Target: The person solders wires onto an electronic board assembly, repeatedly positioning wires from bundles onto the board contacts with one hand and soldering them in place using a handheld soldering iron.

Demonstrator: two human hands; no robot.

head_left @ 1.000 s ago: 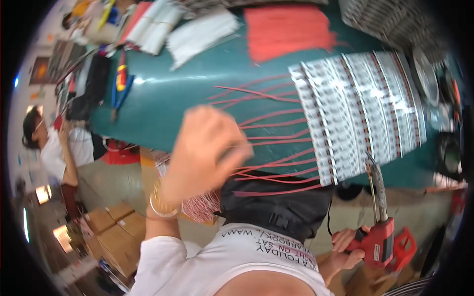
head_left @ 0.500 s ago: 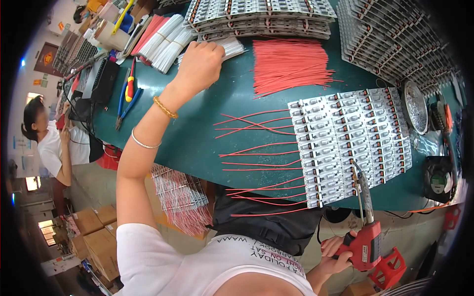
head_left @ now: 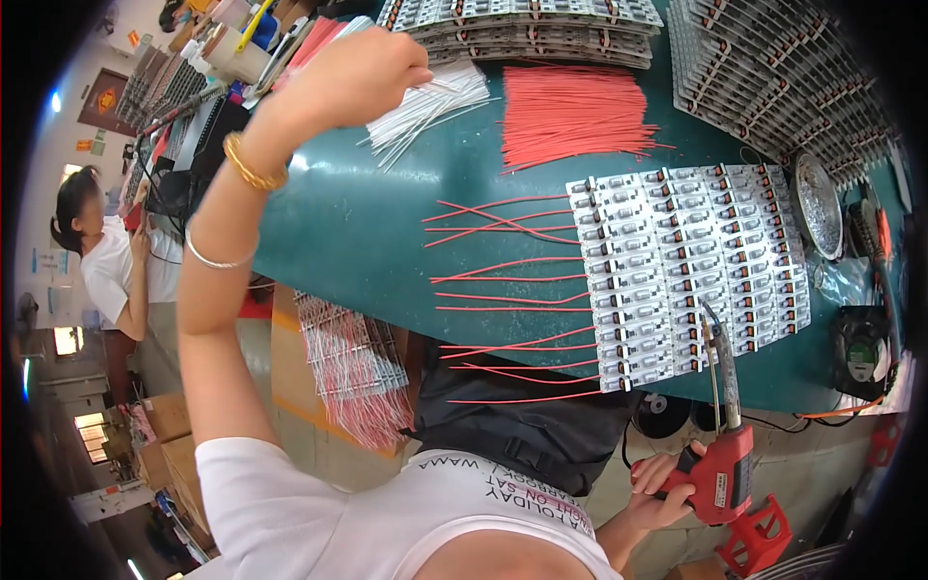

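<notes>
My left hand [head_left: 362, 82] reaches over the far left of the table, fingertips pinched together beside the loose white wires [head_left: 435, 101]; a thin white wire appears to stick out of the pinch. My right hand [head_left: 665, 491] is wrapped round the grip of a red soldering gun [head_left: 723, 474]. Its metal tip rises over the lower part of a panel of small silver circuit boards [head_left: 667, 271]; I cannot tell whether it touches. Several red wires [head_left: 512, 302] run leftward from the panel's left edge.
A thick bundle of red wires [head_left: 575, 116] lies beyond the panel. Stacked board panels [head_left: 522, 39] stand at the back and right. At the right edge are a metal bowl [head_left: 818, 208] and a black device [head_left: 858, 353]. A wired panel [head_left: 353, 372] sits below the table's edge. A person [head_left: 111, 251] works at left.
My left hand has lifted off the white wires and shifted left, uncovering them; the wires now lie more spread. My right hand and the soldering gun have barely moved.
</notes>
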